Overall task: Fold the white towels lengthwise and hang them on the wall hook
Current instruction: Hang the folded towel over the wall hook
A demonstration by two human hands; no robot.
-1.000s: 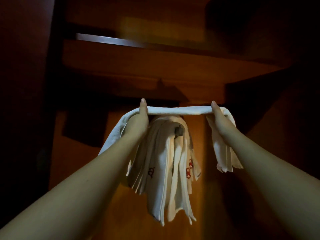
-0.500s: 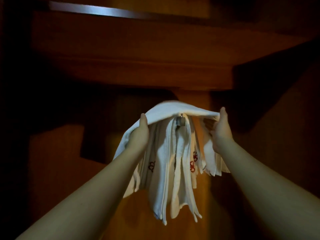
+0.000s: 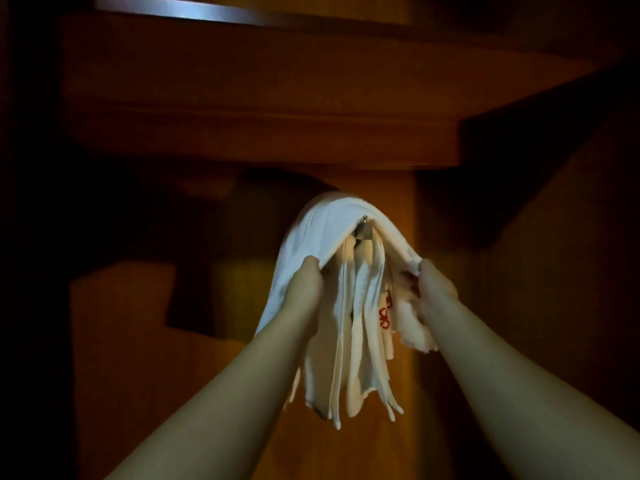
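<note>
The wooden wall fills the room's dim end, warm orange where the light reaches it and nearly black at the sides, with a heavy wooden ledge jutting out overhead. Against that panel hangs a bundle of white towels, several folded strips dangling in long limp tails, one showing a red embroidered mark. Draped over the top of them is the folded towel being hung at this moment, arched like a little roof with its crown right at the wall hook, whose small metal tip peeks out under the fold. Whether the cloth actually sits on the hook or only hovers against it, I cannot tell from here. The left hand grips the towel's left-hand fall, fingers tucked under the cloth; the right hand holds the bunched right-hand end, fingers curled into it. The towel looks light, soft and quite floppy, with no stiffness of its own, so it will sag wherever it is not supported and could slide off if the two falls hang unevenly. My guess is it handles best taken as it is now, one hold on each side just below the fold, keeping the layers pinched together and the middle centred over the hook before letting go.
</note>
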